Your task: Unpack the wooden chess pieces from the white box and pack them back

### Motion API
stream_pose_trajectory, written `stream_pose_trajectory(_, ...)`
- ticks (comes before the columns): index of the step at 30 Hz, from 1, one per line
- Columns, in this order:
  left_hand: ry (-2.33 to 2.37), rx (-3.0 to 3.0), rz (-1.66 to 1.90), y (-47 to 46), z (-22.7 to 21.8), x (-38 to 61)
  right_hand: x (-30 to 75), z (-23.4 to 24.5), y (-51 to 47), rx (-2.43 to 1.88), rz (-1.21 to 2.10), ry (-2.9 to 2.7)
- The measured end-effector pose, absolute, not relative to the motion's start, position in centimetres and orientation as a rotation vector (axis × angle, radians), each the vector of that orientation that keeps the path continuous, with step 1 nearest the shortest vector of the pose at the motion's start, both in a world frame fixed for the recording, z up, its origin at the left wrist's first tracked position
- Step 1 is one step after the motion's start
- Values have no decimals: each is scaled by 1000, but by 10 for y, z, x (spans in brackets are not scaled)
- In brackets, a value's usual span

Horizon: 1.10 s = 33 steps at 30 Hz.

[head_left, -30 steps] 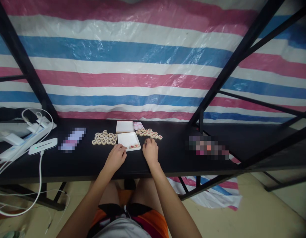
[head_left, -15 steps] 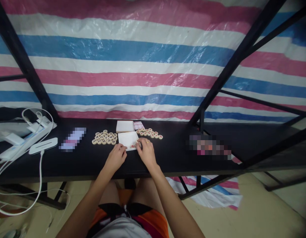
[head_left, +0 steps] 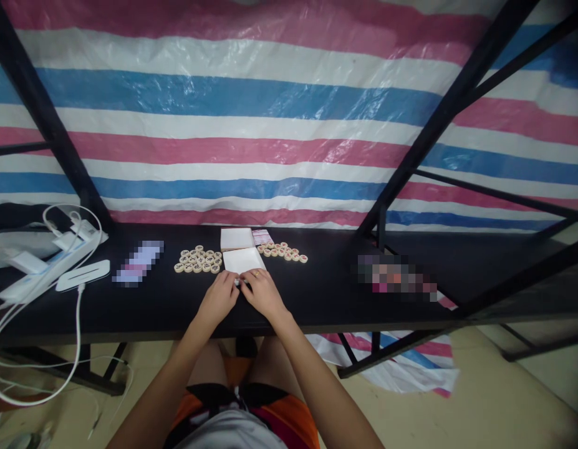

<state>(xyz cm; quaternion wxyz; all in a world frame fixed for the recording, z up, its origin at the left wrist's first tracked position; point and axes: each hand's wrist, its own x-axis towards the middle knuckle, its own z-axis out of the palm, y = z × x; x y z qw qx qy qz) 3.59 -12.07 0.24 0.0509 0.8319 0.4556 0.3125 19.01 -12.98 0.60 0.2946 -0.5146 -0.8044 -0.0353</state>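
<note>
My left hand (head_left: 219,295) is closed at the near left corner of an open white box (head_left: 242,260), its fingers bent over the rim. Beside it, my right hand (head_left: 264,293) reaches over the box's near edge, with fingers curled and the thumb close to the left thumb. A small whitish bit shows between the thumbs; whether it is the box edge or a piece I cannot tell. The near inside of the box is hidden by both hands. Round xiangqi pieces with dark characters (head_left: 198,259) lie to the left, and ones with red characters (head_left: 283,251) to the right.
Behind the box stands another white box part (head_left: 237,237) beside a pinkish printed paper (head_left: 262,237). A blurred phone-like object (head_left: 138,263), white device (head_left: 83,275) and power strip with cables (head_left: 55,262) lie left. A blurred item (head_left: 396,275) lies right on the black table (head_left: 326,293).
My right hand has moved left along the box's near edge, up to my left hand. The red-character pieces seen at the box's front are now covered. My left hand has hardly moved.
</note>
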Motion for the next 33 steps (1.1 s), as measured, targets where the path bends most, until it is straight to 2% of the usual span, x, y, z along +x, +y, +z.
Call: stream_pose_trajectory(33, 1365, 2581, 930, -118, -4, 34, 191, 9, -131, -1387, -47, -2145)
